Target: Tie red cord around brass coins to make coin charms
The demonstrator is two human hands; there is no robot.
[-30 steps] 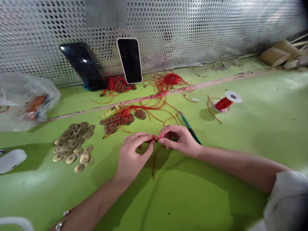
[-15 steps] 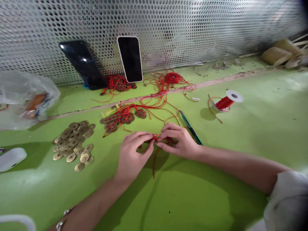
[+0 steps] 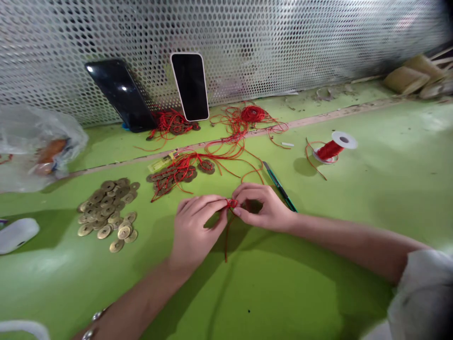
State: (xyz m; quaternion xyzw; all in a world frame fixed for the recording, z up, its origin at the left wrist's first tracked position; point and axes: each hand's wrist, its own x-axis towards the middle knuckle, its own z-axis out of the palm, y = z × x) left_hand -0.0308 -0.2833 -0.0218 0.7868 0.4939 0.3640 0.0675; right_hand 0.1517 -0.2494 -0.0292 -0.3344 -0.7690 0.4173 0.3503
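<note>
Between my fingertips, over the green table, is a red cord (image 3: 231, 204) bunched in small loops, with one loose end hanging toward me. My left hand (image 3: 198, 224) pinches it from the left with thumb and fingers. From the right, my right hand (image 3: 264, 205) pinches the same cord, its fingertips nearly touching the left ones. Whether a coin sits behind the fingers cannot be made out. Coins strung on red cords (image 3: 173, 177) lie just beyond my left hand. A green utility knife (image 3: 280, 187) rests beyond my right hand.
Loose brass coins (image 3: 108, 208) are heaped at left. A spool of red cord (image 3: 332, 148) stands at right. Two phones (image 3: 191, 87) lean on the perforated metal panel (image 3: 283, 42), near tangled red cord (image 3: 253, 114). A plastic bag (image 3: 28, 146) and a white case (image 3: 19, 234) lie far left.
The loop between my fingertips has become smaller and more bunched. My right fingers have shifted slightly, and both hands stay in about the same place.
</note>
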